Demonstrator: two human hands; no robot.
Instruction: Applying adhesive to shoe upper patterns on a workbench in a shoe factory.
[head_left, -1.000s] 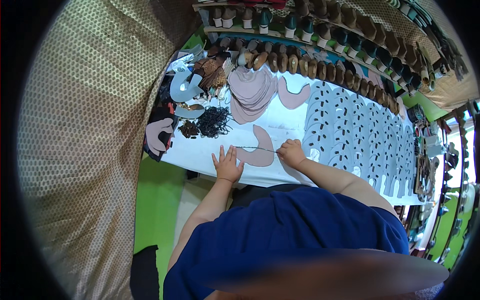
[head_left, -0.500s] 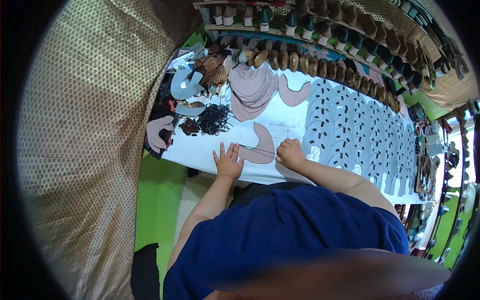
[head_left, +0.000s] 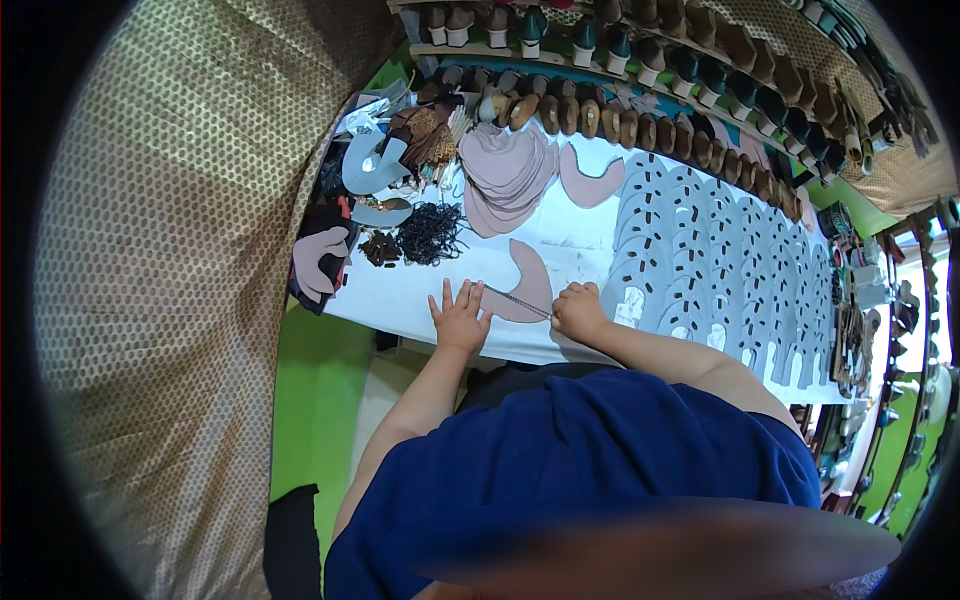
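Observation:
A curved pink shoe-upper piece (head_left: 531,275) lies on the white table in front of me. Across it stretches a thin dark cord (head_left: 517,301), running between my two hands. My left hand (head_left: 460,316) rests flat with fingers spread on the piece's left end, at the cord's left end. Closed in a pinch, my right hand (head_left: 580,310) grips the cord's other end just beyond the piece's right edge. A tangle of black cords (head_left: 431,234) sits beyond my left hand.
A stack of pink pieces (head_left: 507,178) and another curved pink piece (head_left: 591,177) lie farther back. Overlapping rows of grey pieces with dark tabs (head_left: 715,265) cover the right side. Wooden shoe lasts (head_left: 610,124) line the far edge below shelves of heeled shoes (head_left: 584,42).
Both hands keep their places and the cord stays stretched across the pink piece. The view has shifted very slightly.

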